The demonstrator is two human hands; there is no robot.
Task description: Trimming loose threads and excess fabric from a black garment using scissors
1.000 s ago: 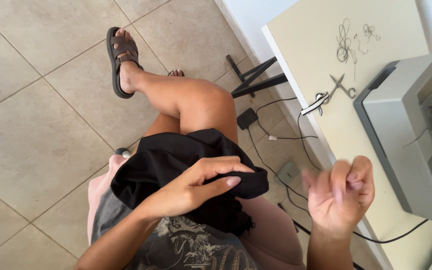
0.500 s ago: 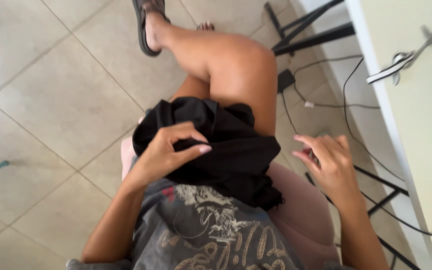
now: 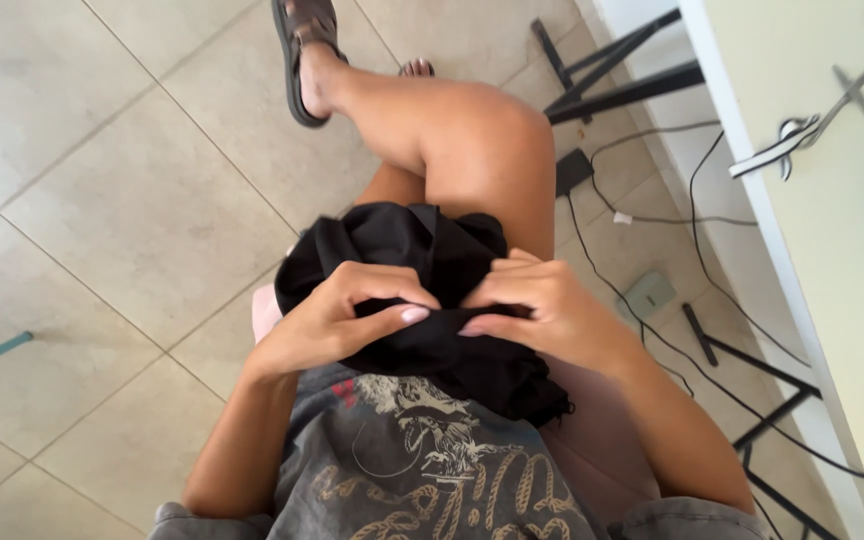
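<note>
Both hands, left (image 3: 337, 315) and right (image 3: 537, 310), pinched the black cloth (image 3: 422, 260) on the lap; scissors (image 3: 832, 105) lay at two o'clock on the tabletop (image 3: 812, 220).

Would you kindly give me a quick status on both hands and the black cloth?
Left hand and right hand both pinching the black cloth, bunched on the lap. Fingers meet at its near edge. Nothing in the way; scissors untouched on the table.

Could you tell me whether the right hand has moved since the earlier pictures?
Yes. The right hand has come in from beside the table toward the lap and now grips the black cloth next to the left hand.
</note>
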